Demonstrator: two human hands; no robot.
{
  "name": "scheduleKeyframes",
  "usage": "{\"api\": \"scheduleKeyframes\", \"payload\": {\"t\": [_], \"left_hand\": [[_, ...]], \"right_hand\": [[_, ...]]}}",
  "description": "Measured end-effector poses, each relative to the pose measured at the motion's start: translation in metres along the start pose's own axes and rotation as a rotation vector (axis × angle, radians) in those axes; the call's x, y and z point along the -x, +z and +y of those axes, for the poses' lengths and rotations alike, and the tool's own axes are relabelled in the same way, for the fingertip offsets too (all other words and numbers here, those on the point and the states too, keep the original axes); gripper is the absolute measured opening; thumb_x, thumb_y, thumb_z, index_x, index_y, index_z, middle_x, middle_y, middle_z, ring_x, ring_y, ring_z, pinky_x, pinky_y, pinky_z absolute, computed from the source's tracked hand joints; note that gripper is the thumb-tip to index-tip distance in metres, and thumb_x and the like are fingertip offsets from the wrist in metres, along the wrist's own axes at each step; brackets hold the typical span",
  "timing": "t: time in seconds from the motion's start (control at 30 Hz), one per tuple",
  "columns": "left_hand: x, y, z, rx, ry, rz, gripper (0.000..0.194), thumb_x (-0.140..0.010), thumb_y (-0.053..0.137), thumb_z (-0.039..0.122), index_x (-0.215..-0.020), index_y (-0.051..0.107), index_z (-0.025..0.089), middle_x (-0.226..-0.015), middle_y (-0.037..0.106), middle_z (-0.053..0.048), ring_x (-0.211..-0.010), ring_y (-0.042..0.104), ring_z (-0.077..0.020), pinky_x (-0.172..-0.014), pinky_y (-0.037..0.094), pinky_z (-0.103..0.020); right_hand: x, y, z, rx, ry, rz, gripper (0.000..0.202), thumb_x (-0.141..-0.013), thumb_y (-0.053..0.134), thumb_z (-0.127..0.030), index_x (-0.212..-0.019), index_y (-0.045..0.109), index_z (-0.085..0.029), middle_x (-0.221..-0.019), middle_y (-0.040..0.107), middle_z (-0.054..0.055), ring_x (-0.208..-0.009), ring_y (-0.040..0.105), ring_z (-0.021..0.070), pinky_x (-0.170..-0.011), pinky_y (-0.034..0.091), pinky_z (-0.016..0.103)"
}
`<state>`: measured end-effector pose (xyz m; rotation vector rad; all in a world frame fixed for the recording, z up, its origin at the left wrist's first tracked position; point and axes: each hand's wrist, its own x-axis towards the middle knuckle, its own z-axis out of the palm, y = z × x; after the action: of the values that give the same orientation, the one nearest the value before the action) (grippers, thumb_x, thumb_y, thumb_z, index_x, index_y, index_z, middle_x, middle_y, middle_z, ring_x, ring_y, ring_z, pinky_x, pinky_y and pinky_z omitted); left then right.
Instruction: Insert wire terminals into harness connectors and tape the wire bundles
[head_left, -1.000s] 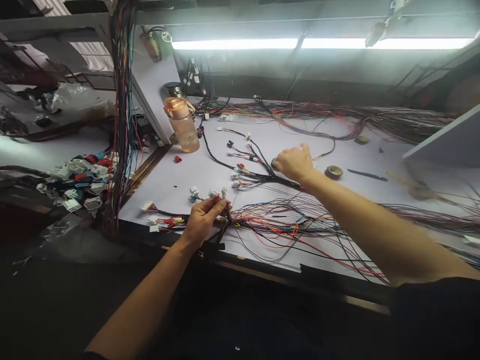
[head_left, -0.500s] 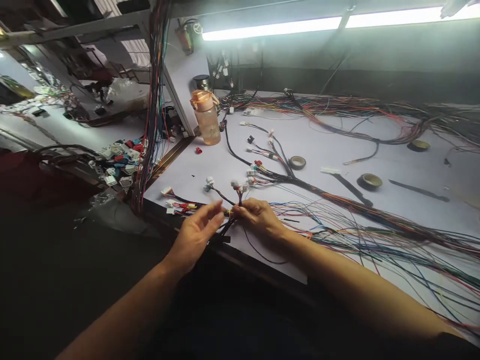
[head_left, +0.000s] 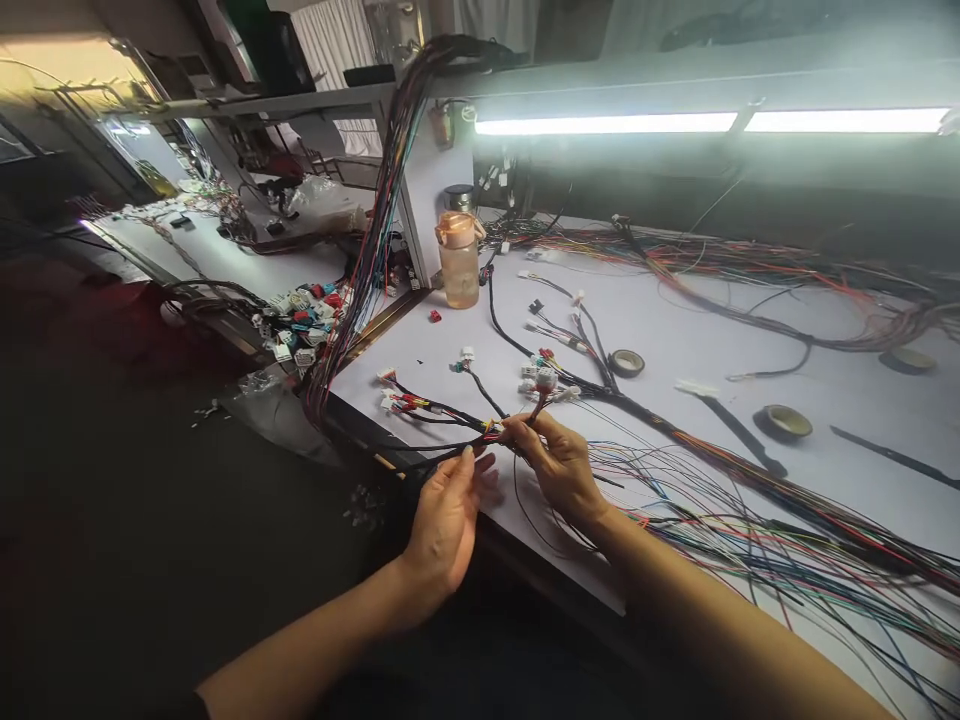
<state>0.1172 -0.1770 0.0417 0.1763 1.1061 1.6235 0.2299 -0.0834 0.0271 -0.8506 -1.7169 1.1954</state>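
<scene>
A wiring harness [head_left: 450, 412] with black-wrapped branches lies at the table's near edge, its joint lifted slightly. My right hand [head_left: 559, 465] pinches it at that joint, where yellow and red wires show. A short branch with a grey-white connector [head_left: 547, 380] sticks up above those fingers. Just left of the joint, my left hand [head_left: 446, 515] is open, thumb up by the black branches and fingers apart beneath them. Whether it touches them is hard to tell. White connectors [head_left: 388, 400] end the branches on the left, and another white connector [head_left: 467, 355] ends a branch behind.
A larger harness [head_left: 652, 425] runs across the table, with loose coloured wires [head_left: 720, 530] in front. Tape rolls [head_left: 626, 363] [head_left: 784, 422], a black strip [head_left: 742, 435] and an orange-capped bottle [head_left: 459, 265] stand around. A thick wire bundle [head_left: 382, 220] hangs at the left post.
The view has swung left, so the scene sits further right. My left hand has turned and dropped below the black branches, close to the joint. My right hand keeps its pinch.
</scene>
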Motion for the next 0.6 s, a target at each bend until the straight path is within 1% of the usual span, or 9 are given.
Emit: {"api": "scheduleKeyframes", "payload": {"t": [0.13,0.23,0.3,0.37,0.43,0.5,0.53,0.6], "left_hand": [[-0.010,-0.011,-0.007,-0.224,0.294,-0.027,0.025,-0.084,0.066,0.037,-0.099,0.073,0.018,-0.110,0.071,-0.007,-0.108,0.063,-0.0204,-0.100,0.046,-0.036],[-0.021,-0.014,-0.002,-0.425,0.425,-0.052,0.026,-0.086,0.063,0.037,-0.103,0.073,0.020,-0.111,0.071,-0.006,-0.110,0.063,-0.0224,-0.103,0.043,-0.038],[-0.027,-0.008,0.008,-0.549,0.484,-0.089,0.025,-0.086,0.063,0.037,-0.103,0.073,0.021,-0.109,0.072,-0.006,-0.108,0.063,-0.0235,-0.101,0.045,-0.038],[-0.031,0.006,0.021,-0.619,0.541,-0.156,0.024,-0.086,0.063,0.036,-0.102,0.074,0.022,-0.109,0.072,-0.006,-0.106,0.064,-0.0243,-0.098,0.046,-0.038],[-0.032,0.022,0.031,-0.650,0.574,-0.247,0.023,-0.086,0.063,0.035,-0.103,0.074,0.023,-0.110,0.071,-0.006,-0.106,0.064,-0.0248,-0.098,0.046,-0.038],[-0.034,0.034,0.036,-0.664,0.567,-0.330,0.023,-0.086,0.063,0.035,-0.103,0.074,0.022,-0.112,0.070,-0.006,-0.108,0.062,-0.0252,-0.098,0.046,-0.037],[-0.036,0.038,0.036,-0.662,0.545,-0.351,0.024,-0.087,0.062,0.035,-0.103,0.073,0.022,-0.112,0.070,-0.007,-0.108,0.062,-0.0253,-0.098,0.046,-0.037],[-0.041,0.036,0.031,-0.627,0.467,-0.330,0.025,-0.087,0.062,0.037,-0.102,0.073,0.021,-0.111,0.070,-0.007,-0.107,0.063,-0.0247,-0.095,0.047,-0.037]], "right_hand": [[0.000,0.000,-0.007,0.059,-0.001,-0.003,0.030,-0.094,0.049,-0.044,-0.082,0.064,-0.021,-0.078,0.066,0.002,-0.072,0.061,0.0154,-0.069,0.048,0.027],[0.001,0.003,-0.013,0.159,-0.017,0.005,0.031,-0.095,0.046,-0.043,-0.077,0.060,-0.021,-0.071,0.062,0.001,-0.067,0.056,0.0149,-0.065,0.044,0.028],[0.002,0.003,-0.020,0.219,-0.056,0.023,0.032,-0.096,0.044,-0.042,-0.075,0.057,-0.021,-0.070,0.059,0.001,-0.066,0.054,0.0150,-0.063,0.043,0.028],[0.004,0.000,-0.029,0.235,-0.090,0.086,0.030,-0.096,0.044,-0.041,-0.076,0.056,-0.022,-0.070,0.058,0.001,-0.067,0.053,0.0149,-0.063,0.042,0.028],[0.006,-0.005,-0.037,0.205,-0.081,0.181,0.029,-0.096,0.044,-0.041,-0.078,0.056,-0.022,-0.070,0.057,0.000,-0.066,0.052,0.0145,-0.062,0.042,0.027],[0.007,-0.010,-0.041,0.174,-0.045,0.276,0.027,-0.097,0.044,-0.040,-0.080,0.056,-0.022,-0.071,0.057,0.000,-0.066,0.052,0.0145,-0.062,0.042,0.028],[0.007,-0.011,-0.041,0.185,-0.035,0.305,0.027,-0.097,0.044,-0.040,-0.081,0.056,-0.022,-0.072,0.058,0.001,-0.067,0.053,0.0150,-0.063,0.043,0.028],[0.006,-0.008,-0.033,0.289,-0.061,0.305,0.025,-0.097,0.045,-0.038,-0.083,0.058,-0.022,-0.074,0.059,0.002,-0.072,0.054,0.0169,-0.067,0.044,0.030]]}}
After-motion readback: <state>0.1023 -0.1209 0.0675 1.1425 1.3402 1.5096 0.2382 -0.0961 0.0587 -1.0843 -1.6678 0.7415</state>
